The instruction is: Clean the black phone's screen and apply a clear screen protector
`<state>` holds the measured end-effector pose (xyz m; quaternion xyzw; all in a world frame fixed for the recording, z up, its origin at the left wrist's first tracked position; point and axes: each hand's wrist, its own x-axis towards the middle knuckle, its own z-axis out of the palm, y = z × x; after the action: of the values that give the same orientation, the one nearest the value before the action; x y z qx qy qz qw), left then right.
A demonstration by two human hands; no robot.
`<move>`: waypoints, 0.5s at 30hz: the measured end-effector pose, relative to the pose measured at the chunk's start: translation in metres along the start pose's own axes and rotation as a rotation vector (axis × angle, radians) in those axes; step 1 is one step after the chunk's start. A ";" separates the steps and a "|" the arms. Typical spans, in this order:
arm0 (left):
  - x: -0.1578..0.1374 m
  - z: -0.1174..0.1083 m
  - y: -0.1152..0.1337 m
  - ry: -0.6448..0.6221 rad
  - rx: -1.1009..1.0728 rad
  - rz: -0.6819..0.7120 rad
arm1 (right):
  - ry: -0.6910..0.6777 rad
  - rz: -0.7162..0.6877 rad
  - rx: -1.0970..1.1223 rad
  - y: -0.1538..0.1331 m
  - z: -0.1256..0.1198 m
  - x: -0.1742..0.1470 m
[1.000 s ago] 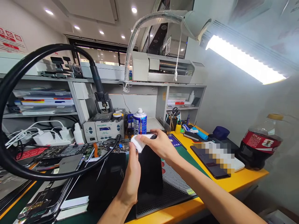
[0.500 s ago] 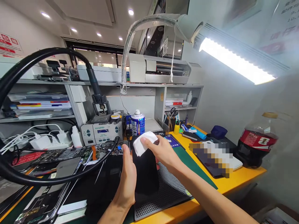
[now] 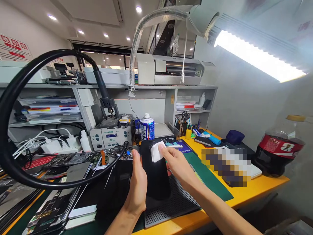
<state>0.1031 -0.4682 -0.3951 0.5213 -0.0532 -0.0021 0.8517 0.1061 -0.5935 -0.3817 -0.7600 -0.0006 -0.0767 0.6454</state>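
Black phone-like panel (image 3: 156, 182) is resting in the left hand (image 3: 139, 187), standing tilted between the two hands. Left hand is gripping it, thumb running up the near-left side, fingertips showing past the opposite edge. Folded white wipe (image 3: 157, 152) is lying against the panel's upper part, just at the fingertips of the right hand (image 3: 179, 164); right hand is closing thumb and fingers on it, pinching its right side

Below and right of the left hand, a grey perforated mat (image 3: 158, 215) is lying on the yellow table (image 3: 271, 182). Green mat (image 3: 212, 182) is showing beyond the right forearm. Ahead of both hands, a blue spray can (image 3: 147, 129) is standing upright; a grey control unit (image 3: 114, 137) is sitting to its left. Left of the left hand, a thick black hose (image 3: 52, 185) is looping over circuit boards (image 3: 80, 160) and phone frames (image 3: 56, 199). Ahead and right of the right hand, a small yellow bottle (image 3: 188, 133) is standing; farther right, a cola bottle (image 3: 278, 147). Above the right hand, a bright lamp (image 3: 259, 57) is glowing
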 end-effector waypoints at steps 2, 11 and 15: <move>0.001 0.000 -0.001 0.012 -0.025 0.000 | 0.022 -0.004 -0.041 -0.002 0.002 0.002; 0.002 -0.002 -0.008 -0.015 -0.029 0.049 | 0.064 -0.023 -0.187 -0.019 0.014 0.017; 0.001 0.000 -0.006 -0.033 -0.014 0.130 | 0.091 -0.023 -0.237 -0.023 0.020 0.014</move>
<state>0.1040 -0.4707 -0.4009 0.5108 -0.1011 0.0441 0.8526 0.1197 -0.5718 -0.3604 -0.8267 0.0292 -0.1180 0.5493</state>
